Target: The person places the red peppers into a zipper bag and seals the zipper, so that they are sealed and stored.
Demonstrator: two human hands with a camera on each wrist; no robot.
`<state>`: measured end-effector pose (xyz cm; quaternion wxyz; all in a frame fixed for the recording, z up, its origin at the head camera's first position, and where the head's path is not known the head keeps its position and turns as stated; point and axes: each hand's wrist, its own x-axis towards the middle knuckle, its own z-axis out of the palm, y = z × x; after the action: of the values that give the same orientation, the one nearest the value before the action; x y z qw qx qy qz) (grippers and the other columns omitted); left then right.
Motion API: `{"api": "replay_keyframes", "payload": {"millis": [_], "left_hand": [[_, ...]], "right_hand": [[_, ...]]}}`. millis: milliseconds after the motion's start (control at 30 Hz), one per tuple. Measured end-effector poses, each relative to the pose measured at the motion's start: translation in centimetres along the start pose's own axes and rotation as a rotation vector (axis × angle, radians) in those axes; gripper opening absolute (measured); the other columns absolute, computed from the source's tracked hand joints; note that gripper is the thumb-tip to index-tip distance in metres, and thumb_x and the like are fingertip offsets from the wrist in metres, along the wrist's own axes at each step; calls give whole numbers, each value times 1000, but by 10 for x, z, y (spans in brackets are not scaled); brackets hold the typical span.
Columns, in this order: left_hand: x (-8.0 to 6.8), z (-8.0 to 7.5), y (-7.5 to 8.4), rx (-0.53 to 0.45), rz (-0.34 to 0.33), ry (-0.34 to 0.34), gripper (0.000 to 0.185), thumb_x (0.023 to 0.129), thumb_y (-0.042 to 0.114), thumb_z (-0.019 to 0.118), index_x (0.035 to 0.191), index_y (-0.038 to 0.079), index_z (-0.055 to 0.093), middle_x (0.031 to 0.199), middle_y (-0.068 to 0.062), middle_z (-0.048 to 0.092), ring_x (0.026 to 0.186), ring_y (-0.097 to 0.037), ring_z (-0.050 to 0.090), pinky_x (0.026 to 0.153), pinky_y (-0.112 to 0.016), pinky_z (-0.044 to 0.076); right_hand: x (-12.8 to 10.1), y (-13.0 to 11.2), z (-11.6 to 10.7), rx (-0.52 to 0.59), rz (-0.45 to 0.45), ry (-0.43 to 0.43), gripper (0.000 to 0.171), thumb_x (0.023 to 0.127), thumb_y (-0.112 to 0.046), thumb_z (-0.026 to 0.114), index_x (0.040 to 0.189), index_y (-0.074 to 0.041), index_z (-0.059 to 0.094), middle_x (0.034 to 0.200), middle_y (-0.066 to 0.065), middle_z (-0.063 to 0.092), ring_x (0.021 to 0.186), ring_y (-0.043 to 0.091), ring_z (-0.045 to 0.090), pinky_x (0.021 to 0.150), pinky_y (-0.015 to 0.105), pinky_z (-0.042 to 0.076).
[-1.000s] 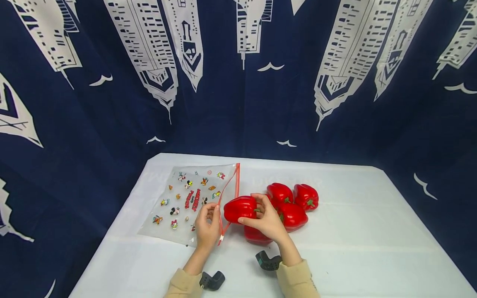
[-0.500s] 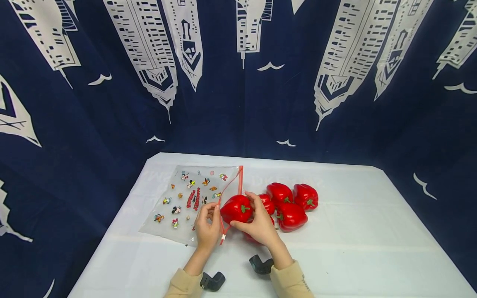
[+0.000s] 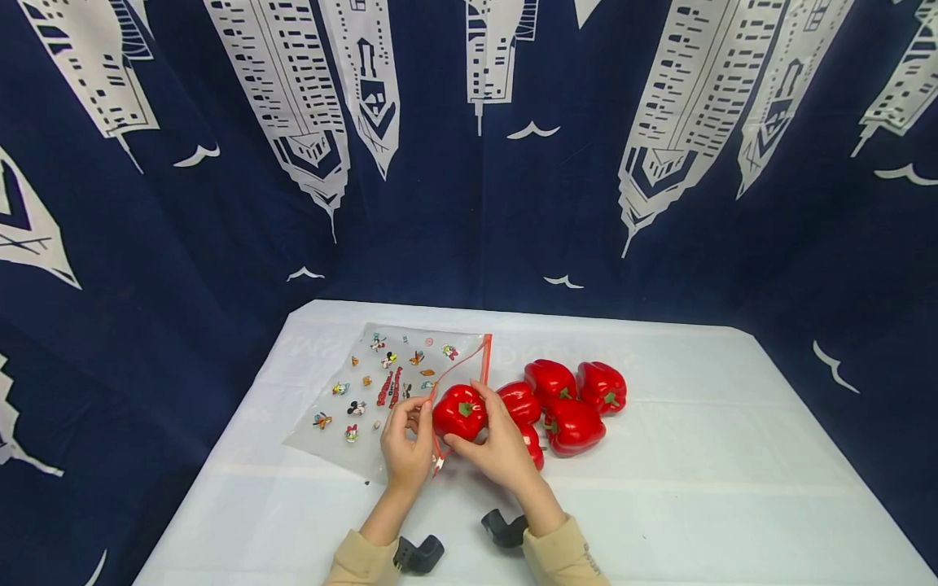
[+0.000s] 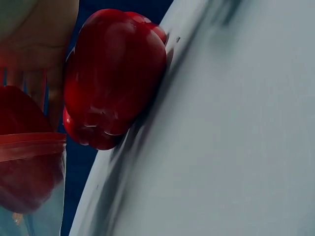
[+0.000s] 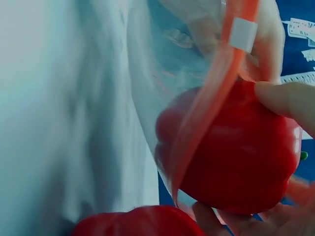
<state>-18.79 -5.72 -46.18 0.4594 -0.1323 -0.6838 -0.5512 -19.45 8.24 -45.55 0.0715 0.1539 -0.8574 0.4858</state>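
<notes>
I see a red bell pepper [image 3: 459, 412] w/ green stem, held at the mouth of a clear zip bag [image 3: 381, 391], about mid-table, just left of the other peppers. My right hand [image 3: 498, 446] has thumb and fingers curled round the pepper; the right wrist view shows the bag's red zip strip [image 5: 206, 118] draped across the pepper's front, a fingertip on its upper side. My left hand [image 3: 407, 443] pinches the bag's edge next to the zip, fingers bent, lifting the opening. The bag lies flat on the white tablecloth [image 3: 696, 488], printed w/ small cartoon figures and red lettering too small for me to read.

Just right of the held pepper sit more red peppers: one [image 3: 519, 400] nearly touching my right hand, one partly hidden behind that hand, three more [image 3: 574, 424] clustered beyond. A black wrist-cam mount [image 3: 418, 553] shows at each beige sleeve. Behind the table hangs a navy curtain [image 3: 469, 163] w/ white skyscraper print.
</notes>
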Motion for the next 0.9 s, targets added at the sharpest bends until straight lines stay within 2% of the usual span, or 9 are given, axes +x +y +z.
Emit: {"api": "replay_keyframes", "payload": {"millis": [100,200,400,500,733,900], "left_hand": [[1,0,1,7,23,18,17,74,-23,60,88,-13,58,73,-18,57,60,-23,50,52,-21,40],[1,0,2,8,34,26,17,74,-23,61,87,-13,58,73,-18,58,59,-24,49,51,-20,40],[2,1,2,15,49,23,18,73,-23,62,87,-13,58,75,-18,58,60,-23,49,52,-20,40],[2,1,2,15,65,27,17,73,-23,62,86,-12,59,74,-18,58,59,-22,49,51,-20,40],[3,2,1,12,117,29,19,70,-24,64,83,-12,61,75,-18,60,58,-22,48,50,-21,39],[2,3,2,23,135,37,21,67,-25,65,83,-11,61,75,-19,59,58,-21,48,50,-20,40]], "right_hand": [[-1,-1,2,13,23,12,79,73,-33,79,135,-11,35,128,11,50,111,27,53,80,46,52],[-1,-1,3,-11,3,16,77,73,-34,79,134,-11,38,127,9,49,113,26,52,83,47,50],[0,3,4,-77,-40,2,73,74,-36,77,136,-12,46,127,6,50,113,24,52,84,46,50],[-1,3,5,-145,-60,-4,71,74,-36,77,134,-10,50,125,6,54,112,23,53,85,44,50],[-4,0,11,-222,-53,-1,70,72,-33,80,128,-5,49,120,10,58,102,22,56,83,41,50],[-4,2,10,-240,-113,-35,68,74,-29,79,129,-4,50,126,10,55,111,23,53,89,41,48]]}}
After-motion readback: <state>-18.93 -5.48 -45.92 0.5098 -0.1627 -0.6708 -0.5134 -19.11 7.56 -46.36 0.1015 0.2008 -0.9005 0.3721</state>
